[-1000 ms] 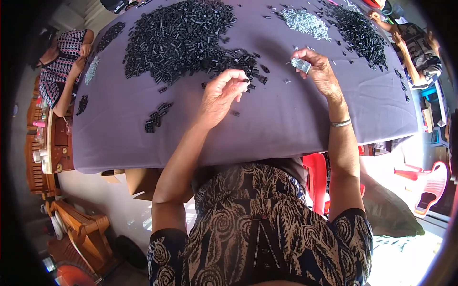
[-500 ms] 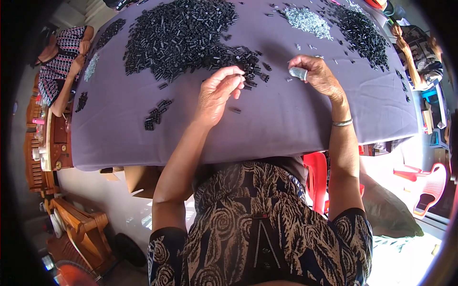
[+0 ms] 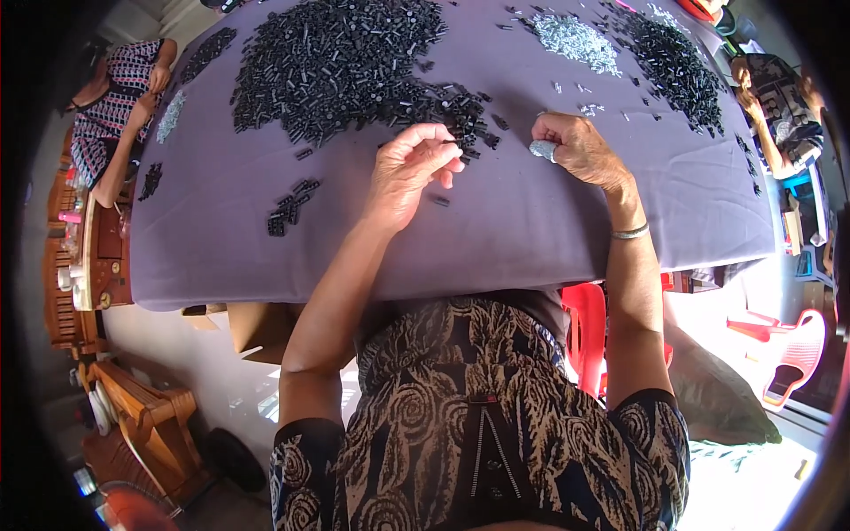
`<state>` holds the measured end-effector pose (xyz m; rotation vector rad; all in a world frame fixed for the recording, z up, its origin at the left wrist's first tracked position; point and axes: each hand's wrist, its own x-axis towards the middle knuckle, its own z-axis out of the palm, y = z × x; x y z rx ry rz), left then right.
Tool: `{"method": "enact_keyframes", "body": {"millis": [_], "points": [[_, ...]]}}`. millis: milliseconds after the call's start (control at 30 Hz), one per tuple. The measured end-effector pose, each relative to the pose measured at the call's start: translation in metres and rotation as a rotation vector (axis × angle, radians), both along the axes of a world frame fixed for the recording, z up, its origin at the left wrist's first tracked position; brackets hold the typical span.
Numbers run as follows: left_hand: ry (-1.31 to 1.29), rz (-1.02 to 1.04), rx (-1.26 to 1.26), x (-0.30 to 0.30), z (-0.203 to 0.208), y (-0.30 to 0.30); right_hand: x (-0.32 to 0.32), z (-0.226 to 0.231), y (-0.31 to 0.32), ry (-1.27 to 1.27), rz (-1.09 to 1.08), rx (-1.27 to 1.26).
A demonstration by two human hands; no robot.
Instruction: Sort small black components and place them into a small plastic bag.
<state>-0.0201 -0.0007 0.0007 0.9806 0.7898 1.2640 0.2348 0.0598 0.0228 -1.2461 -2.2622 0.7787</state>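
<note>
My left hand (image 3: 410, 177) is closed in a pinch at the near edge of a large heap of small black cylinders (image 3: 332, 66). What its fingertips hold, if anything, is too small to make out. To the right, my right hand (image 3: 580, 155) is curled closed above the cloth, a silvery-grey covering (image 3: 543, 150) showing at its thumb. Whatever lies inside those fingers is hidden. One loose black cylinder (image 3: 440, 201) lies just below my left hand. A small cluster of black cylinders (image 3: 290, 208) sits left of that hand.
A purple-grey cloth (image 3: 496, 239) covers the table. Beyond my right hand lie a pile of small silvery pieces (image 3: 575, 42) and another black pile (image 3: 677, 75). People sit at the left (image 3: 119, 106) and right (image 3: 779, 115) ends. A red plastic chair (image 3: 792, 354) stands at right.
My right hand has turned and curled in more, moving slightly down and left. The left hand stays in nearly the same place, its pinch shifted slightly right.
</note>
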Motion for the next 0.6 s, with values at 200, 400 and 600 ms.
{"method": "enact_keyframes", "body": {"millis": [200, 400, 600], "points": [[0.019, -0.051, 0.012, -0.0001, 0.0001, 0.0010, 0.0040, -0.0008, 0.0000, 0.108, -0.070, 0.015], [0.083, -0.048, 0.006, -0.0030, -0.0013, -0.0004, 0.0061, 0.0036, 0.0032, 0.322, -0.121, -0.204], [0.105, -0.074, -0.004, -0.0002, -0.0015, -0.0024, 0.0101, 0.0039, 0.0028, 0.525, -0.103, -0.372]]}}
